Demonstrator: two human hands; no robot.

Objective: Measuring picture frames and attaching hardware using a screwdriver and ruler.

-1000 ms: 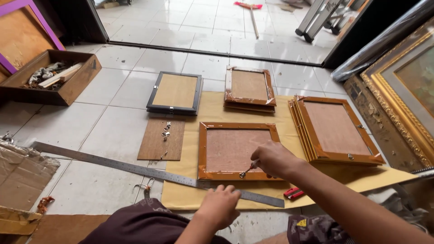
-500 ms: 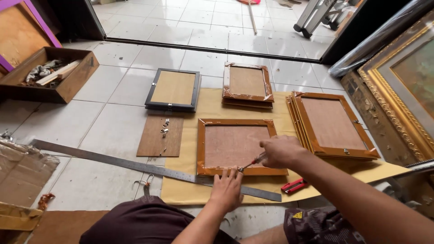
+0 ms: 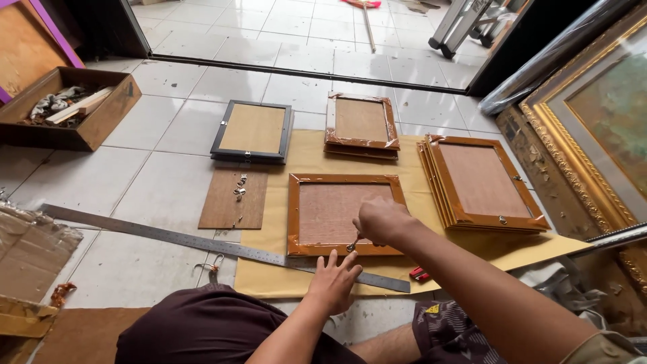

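Fingers (image 3: 369, 214) of the right hand (image 3: 381, 220) are curled shut around a small metal tool (image 3: 353, 244), tip down on the bottom rail of the brown picture frame (image 3: 346, 214) lying face-down on the tan paper sheet (image 3: 472, 244) on the floor. Left hand (image 3: 333, 280) is open, fingers spread flat right by that rail and the long steel ruler (image 3: 222, 246). Looks like fastening the backing is the step; I'd guess steady downward pressure comes next, right forearm reaching in, wrist bent down.

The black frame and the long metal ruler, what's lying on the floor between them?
In the head view, a thin brown board lies between the black frame and the metal ruler, with small metal bits on it.
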